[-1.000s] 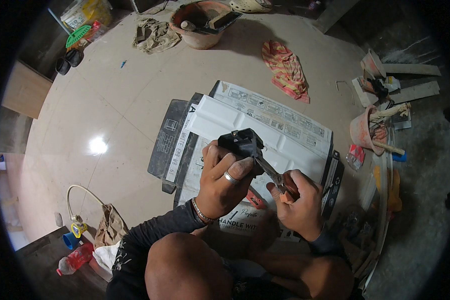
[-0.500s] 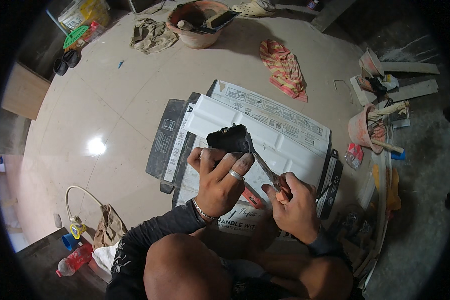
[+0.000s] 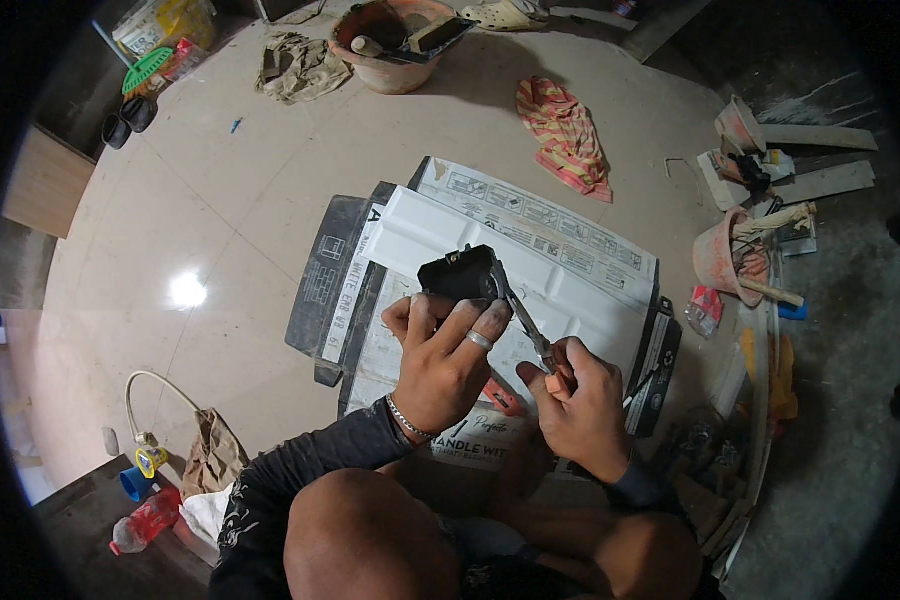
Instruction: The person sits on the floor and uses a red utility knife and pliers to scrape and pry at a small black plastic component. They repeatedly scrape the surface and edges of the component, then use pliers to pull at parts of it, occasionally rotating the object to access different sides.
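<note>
Left hand point(image 3: 448, 358): clenched round a small black box-like part point(image 3: 458, 276), held above the white panel point(image 3: 490, 250) on the floor.
Right hand point(image 3: 580, 405): fingers grasping pliers point(image 3: 522, 318) by the handles — tips at the part.
Doing it well: brace the part firmly, keep the pliers steady.
Hidden: pliers' tip contact — too small to tell.

Black part, white panel, pale tile floor

The part point(image 3: 457, 276) is black; the panel point(image 3: 490, 235) white with black-printed edges; the cloth point(image 3: 562, 133) red and yellow striped; the basin point(image 3: 390, 70) terracotta; the ring point(image 3: 479, 340) silver; the floor point(image 3: 200, 200) beige.
</note>
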The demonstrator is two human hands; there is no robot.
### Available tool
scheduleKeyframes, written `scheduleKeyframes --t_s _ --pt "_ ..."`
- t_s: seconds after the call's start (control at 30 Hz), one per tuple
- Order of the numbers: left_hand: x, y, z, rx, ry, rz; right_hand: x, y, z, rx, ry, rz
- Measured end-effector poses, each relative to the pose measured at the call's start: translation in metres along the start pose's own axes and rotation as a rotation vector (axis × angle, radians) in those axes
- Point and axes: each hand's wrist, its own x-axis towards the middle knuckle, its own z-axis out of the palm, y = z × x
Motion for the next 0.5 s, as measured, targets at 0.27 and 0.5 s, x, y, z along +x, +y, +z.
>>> scheduleKeyframes --t_s 0.27,0.5 --pt "-0.006 -0.001 0.0 0.044 -0.029 0.004 -0.003 0.008 0.003 -0.033 -0.014 -0.034" --pt "-0.006 0.004 0.004 0.093 -0.03 -0.022 -0.003 0.019 0.002 -0.013 -0.015 -0.044"
